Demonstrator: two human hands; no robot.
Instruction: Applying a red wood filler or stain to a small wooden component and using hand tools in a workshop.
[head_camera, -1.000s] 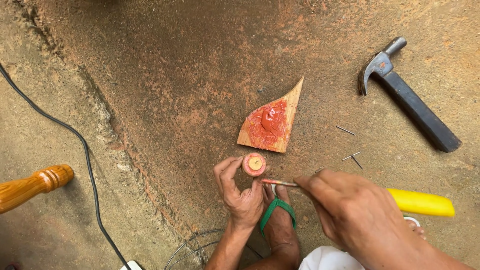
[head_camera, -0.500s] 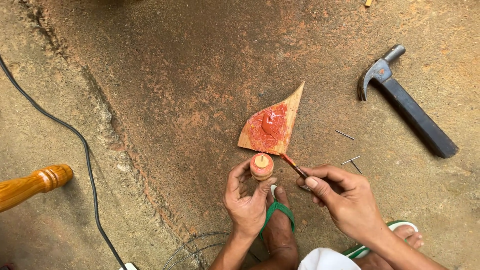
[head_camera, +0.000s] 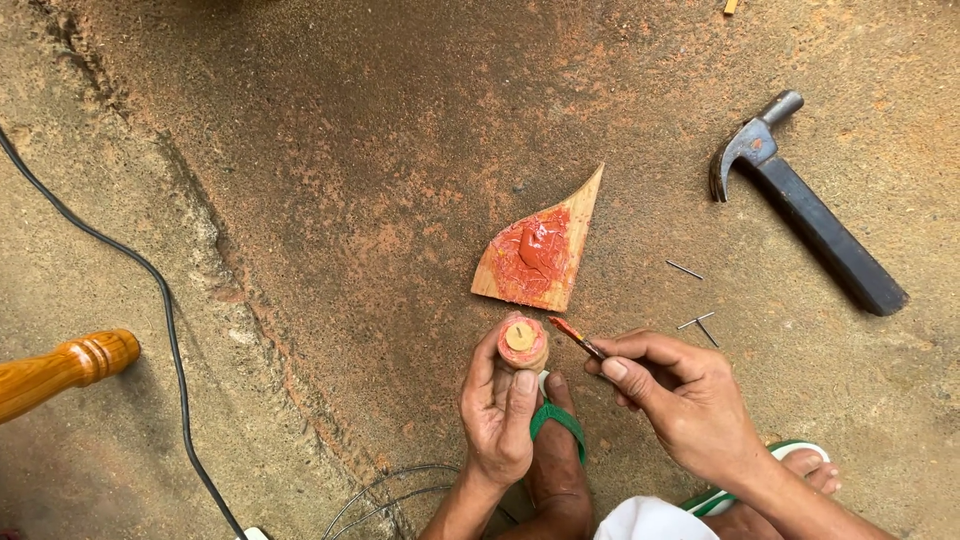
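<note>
My left hand (head_camera: 497, 405) grips a small round wooden piece (head_camera: 523, 341), end up, its rim smeared with red paste. My right hand (head_camera: 680, 390) pinches a thin stick (head_camera: 574, 336) whose red-coated tip points at that piece from the right, very close to its rim. Just beyond them on the ground lies a triangular wooden offcut (head_camera: 540, 255) carrying a blob of red paste.
A black-handled claw hammer (head_camera: 810, 210) lies at the right, with a few loose nails (head_camera: 690, 300) near it. A black cable (head_camera: 150, 300) runs down the left side, beside a turned wooden leg (head_camera: 60, 372). My sandalled feet (head_camera: 555, 450) are below my hands.
My right hand went forward to the paste on the offcut, then drew the stick back to the round piece. The yellow handle near my right hand is out of view.
</note>
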